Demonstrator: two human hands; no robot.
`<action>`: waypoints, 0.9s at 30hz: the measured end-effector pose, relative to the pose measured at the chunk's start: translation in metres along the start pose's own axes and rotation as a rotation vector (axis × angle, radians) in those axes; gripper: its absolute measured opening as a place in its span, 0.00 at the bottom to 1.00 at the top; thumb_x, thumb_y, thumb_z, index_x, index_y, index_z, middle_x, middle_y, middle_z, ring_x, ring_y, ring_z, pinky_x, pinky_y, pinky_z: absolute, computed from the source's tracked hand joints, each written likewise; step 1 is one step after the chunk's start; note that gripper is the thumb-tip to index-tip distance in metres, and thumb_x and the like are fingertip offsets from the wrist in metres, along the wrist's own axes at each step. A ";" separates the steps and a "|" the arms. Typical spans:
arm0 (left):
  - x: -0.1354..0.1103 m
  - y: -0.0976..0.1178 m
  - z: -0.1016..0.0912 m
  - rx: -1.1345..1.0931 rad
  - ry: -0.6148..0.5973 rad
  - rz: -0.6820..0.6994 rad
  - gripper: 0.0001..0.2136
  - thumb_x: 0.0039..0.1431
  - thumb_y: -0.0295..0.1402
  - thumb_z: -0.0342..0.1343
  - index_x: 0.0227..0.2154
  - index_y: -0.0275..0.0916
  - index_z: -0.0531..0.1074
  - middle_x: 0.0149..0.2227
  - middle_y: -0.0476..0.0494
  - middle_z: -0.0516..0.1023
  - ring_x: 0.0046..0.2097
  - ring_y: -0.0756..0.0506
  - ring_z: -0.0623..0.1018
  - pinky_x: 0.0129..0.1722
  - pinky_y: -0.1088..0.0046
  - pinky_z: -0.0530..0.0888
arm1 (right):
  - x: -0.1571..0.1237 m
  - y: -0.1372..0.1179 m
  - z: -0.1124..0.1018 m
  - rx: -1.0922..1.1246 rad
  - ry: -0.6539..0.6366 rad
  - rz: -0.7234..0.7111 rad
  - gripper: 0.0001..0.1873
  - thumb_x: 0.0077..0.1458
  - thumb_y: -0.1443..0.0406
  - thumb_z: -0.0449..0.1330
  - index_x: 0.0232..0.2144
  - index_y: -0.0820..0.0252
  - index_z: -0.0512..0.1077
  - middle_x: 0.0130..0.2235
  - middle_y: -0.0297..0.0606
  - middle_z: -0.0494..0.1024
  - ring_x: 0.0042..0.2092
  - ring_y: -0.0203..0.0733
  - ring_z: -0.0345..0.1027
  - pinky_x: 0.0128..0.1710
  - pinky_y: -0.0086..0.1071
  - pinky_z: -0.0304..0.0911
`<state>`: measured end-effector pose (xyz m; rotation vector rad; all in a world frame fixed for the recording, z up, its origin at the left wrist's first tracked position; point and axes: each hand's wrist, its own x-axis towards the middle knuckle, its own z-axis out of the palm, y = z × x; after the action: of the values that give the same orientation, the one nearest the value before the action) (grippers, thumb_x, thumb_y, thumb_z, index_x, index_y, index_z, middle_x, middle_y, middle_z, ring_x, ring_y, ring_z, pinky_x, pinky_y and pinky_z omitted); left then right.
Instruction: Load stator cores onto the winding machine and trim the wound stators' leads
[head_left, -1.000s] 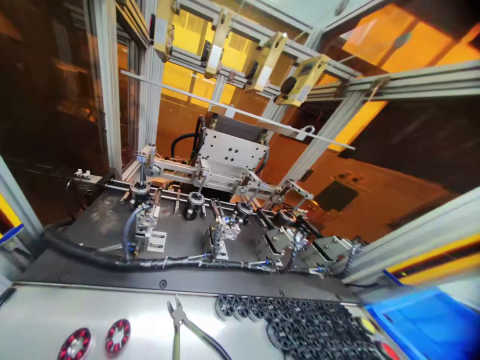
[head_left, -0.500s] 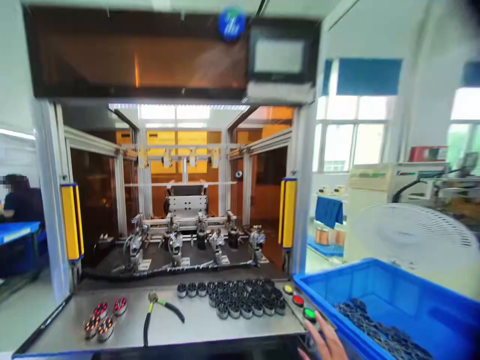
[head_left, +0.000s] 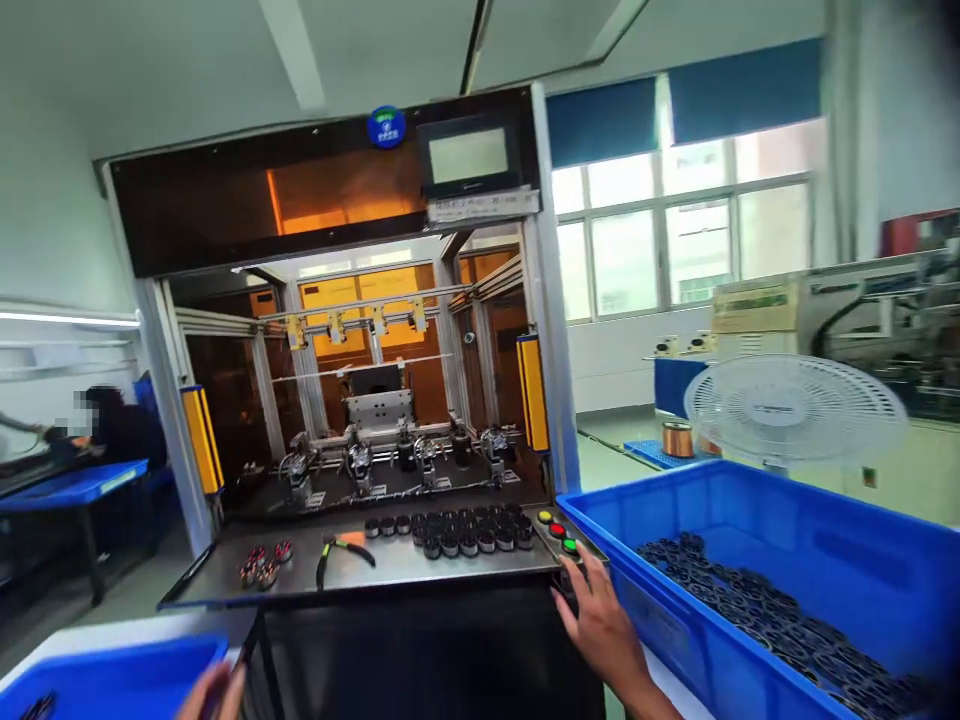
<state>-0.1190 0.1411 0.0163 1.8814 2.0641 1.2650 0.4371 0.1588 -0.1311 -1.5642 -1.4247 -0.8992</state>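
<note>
My right hand (head_left: 600, 620) reaches in from the lower right, fingers apart, with its fingertips just at the green button (head_left: 571, 547). Whether they press it I cannot tell. Beside that button sit a red button (head_left: 556, 530) and a yellow one (head_left: 544, 517). My left hand (head_left: 214, 692) shows only partly at the bottom edge, slightly blurred, its fingers stretched out over the rim of a small blue bin (head_left: 142, 655). Rows of black-topped round motor parts (head_left: 469, 530) stand on the metal shelf (head_left: 382, 570), left of the buttons.
Green-handled cutters (head_left: 337, 550) and several copper-wound parts (head_left: 262, 568) lie on the shelf's left side. Behind is the machine bay with its fixtures (head_left: 360, 465). A large blue bin (head_left: 637, 580) of dark rings stands right, before a fan (head_left: 795, 408). A person (head_left: 124, 430) sits far left.
The view has pulled back and turned, so the machine looks smaller. My left hand and the small blue bin have come into view. My right hand remains by the green button.
</note>
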 end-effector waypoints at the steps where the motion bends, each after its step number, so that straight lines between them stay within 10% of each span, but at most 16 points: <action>1: 0.010 -0.001 -0.001 0.024 0.063 -0.038 0.12 0.63 0.37 0.58 0.48 0.40 0.73 0.49 0.41 0.77 0.50 0.41 0.78 0.50 0.58 0.76 | -0.002 0.001 -0.003 0.014 -0.012 -0.006 0.22 0.62 0.60 0.53 0.56 0.62 0.64 0.65 0.56 0.59 0.64 0.62 0.58 0.60 0.56 0.63; 9: 0.121 -0.031 0.006 0.126 -0.066 -0.155 0.14 0.64 0.38 0.58 0.49 0.35 0.73 0.48 0.40 0.78 0.48 0.42 0.79 0.51 0.55 0.75 | -0.008 0.003 -0.018 0.057 -0.079 0.000 0.22 0.61 0.61 0.54 0.55 0.66 0.66 0.64 0.58 0.59 0.65 0.63 0.57 0.60 0.55 0.62; 27: 0.150 -0.052 0.039 -0.136 -0.088 -0.162 0.33 0.32 0.47 0.68 0.45 0.37 0.73 0.38 0.35 0.85 0.48 0.29 0.82 0.54 0.49 0.73 | -0.004 0.004 -0.010 -0.047 -0.006 -0.033 0.34 0.59 0.65 0.58 0.66 0.59 0.55 0.63 0.55 0.64 0.61 0.66 0.65 0.61 0.57 0.62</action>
<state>-0.1753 0.2945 0.0277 1.6461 1.9862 1.2275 0.4410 0.1478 -0.1311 -1.5830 -1.4470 -0.9545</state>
